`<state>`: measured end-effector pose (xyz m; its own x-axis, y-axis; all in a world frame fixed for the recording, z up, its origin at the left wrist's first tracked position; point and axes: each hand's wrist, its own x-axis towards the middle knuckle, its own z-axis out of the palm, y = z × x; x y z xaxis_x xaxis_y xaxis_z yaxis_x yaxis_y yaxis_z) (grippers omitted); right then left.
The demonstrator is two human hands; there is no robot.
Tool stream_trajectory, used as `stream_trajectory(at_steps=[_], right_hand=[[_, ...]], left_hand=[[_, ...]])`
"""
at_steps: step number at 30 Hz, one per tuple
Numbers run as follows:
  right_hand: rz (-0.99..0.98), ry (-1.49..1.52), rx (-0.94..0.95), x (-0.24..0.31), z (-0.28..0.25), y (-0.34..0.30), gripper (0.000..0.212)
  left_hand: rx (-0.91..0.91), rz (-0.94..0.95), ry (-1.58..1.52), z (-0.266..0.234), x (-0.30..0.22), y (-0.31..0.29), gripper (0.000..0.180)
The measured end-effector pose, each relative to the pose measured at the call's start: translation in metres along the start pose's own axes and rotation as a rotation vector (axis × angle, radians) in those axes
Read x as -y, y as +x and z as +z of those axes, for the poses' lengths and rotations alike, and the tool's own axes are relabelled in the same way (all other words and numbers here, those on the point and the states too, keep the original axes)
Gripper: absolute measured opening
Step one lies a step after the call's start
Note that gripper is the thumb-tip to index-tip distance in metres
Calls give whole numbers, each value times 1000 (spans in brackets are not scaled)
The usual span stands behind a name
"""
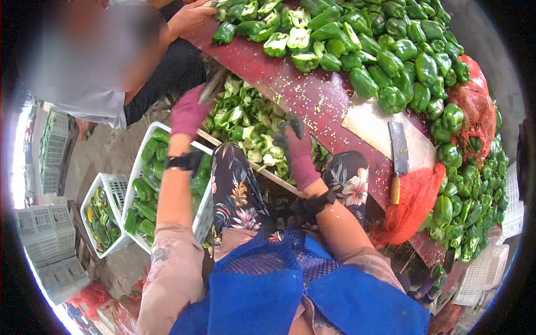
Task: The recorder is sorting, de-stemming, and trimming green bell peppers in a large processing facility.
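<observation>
My left hand [187, 113], in a maroon glove, is at the left end of a wooden-edged trough [273, 177]. Its fingers appear closed over the greyish side board there. Inside the trough lies a heap of cut green pepper pieces and cores [243, 120]. My right hand [298, 149], in a maroon glove with dark fingers, reaches over the right part of this heap. Its thumb and fingers look apart, with nothing visible between them. A cleaver [398, 148] with a wooden handle lies on a pale board [365, 124] to the right, away from both hands.
Whole and halved green peppers [391, 61] pile up on the red, seed-strewn table [312, 106]. Red mesh sacks [412, 201] lie at the right. White crates [146, 137] of peppers stand at the left. Another person's hand [190, 18] touches peppers at the far left.
</observation>
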<state>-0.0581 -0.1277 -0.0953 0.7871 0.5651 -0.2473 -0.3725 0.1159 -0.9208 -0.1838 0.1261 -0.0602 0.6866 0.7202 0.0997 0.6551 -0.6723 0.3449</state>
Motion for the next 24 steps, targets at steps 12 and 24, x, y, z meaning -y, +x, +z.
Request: stream_trajectory(at_steps=[12, 24], right_hand=[[-8, 443, -238, 33, -13, 0, 28], [75, 512, 101, 28, -12, 9, 31]], left_hand=[[198, 145, -169, 114, -205, 110, 57], [-62, 532, 67, 9, -178, -86, 73]])
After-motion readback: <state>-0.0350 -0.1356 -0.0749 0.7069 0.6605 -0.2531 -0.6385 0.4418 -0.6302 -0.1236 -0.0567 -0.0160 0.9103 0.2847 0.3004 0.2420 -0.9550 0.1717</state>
